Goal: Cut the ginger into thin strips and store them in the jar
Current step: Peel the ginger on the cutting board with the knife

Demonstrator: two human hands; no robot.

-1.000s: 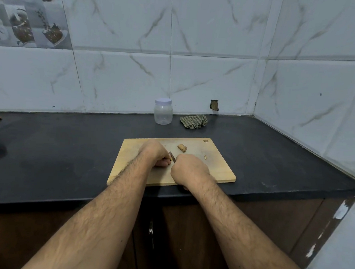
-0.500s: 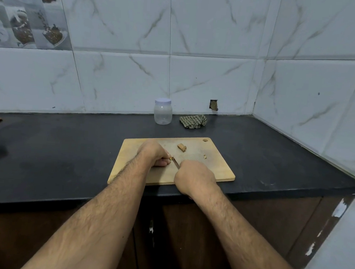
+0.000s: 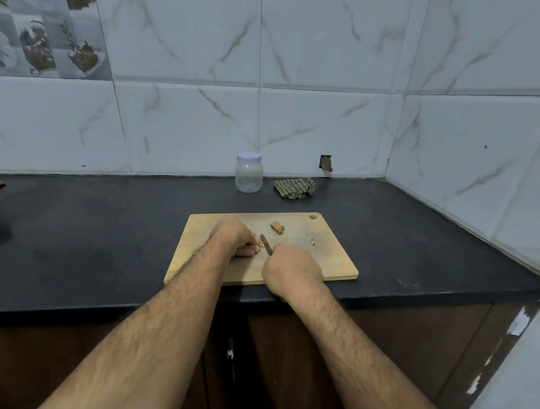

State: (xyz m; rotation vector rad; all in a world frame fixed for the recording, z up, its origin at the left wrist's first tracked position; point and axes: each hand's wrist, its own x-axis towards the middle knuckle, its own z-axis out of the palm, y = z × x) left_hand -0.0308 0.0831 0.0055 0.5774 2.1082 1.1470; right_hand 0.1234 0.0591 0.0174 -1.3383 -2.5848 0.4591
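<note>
Since a moment ago the right hand (image 3: pixel 293 272) is sitting slightly nearer the counter edge, fingers wrapped around the knife (image 3: pixel 266 244). The left hand (image 3: pixel 235 237) is still pinching a ginger piece (image 3: pixel 261 243) on the smooth wooden board (image 3: pixel 331 258). A knobbly ginger chunk (image 3: pixel 277 227) is lying beyond. The lidded clear plastic jar (image 3: pixel 249 172) and a crumpled checked cloth (image 3: pixel 294 188) are standing by the wall.

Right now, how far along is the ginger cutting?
Early. The left hand pins a small ginger piece on the wooden cutting board while the right hand slices with the knife. Another tan ginger chunk waits uncut. The clear plastic jar with its white lid on looks empty.
</note>
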